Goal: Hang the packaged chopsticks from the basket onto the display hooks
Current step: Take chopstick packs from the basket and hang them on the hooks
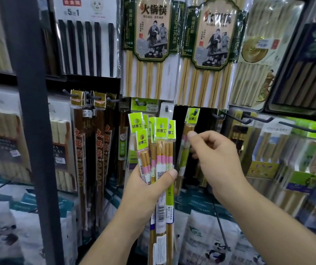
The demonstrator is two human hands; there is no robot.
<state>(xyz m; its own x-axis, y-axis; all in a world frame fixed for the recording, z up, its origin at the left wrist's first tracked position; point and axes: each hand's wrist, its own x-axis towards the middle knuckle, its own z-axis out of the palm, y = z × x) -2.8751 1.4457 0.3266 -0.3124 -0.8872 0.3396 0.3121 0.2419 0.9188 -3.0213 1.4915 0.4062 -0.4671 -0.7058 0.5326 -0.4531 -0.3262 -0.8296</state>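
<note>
packs (161, 142), green-headed, in hand
left hand (143, 188) grips the fanned packs at mid-length; right hand (216, 159) curled beside hung pack (187, 129) on hook (195, 112), hold cannot be told.

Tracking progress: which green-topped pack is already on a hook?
The lone pack beside the right hand; its header sits on a peg. The other packs are bunched in the left hand.
</note>
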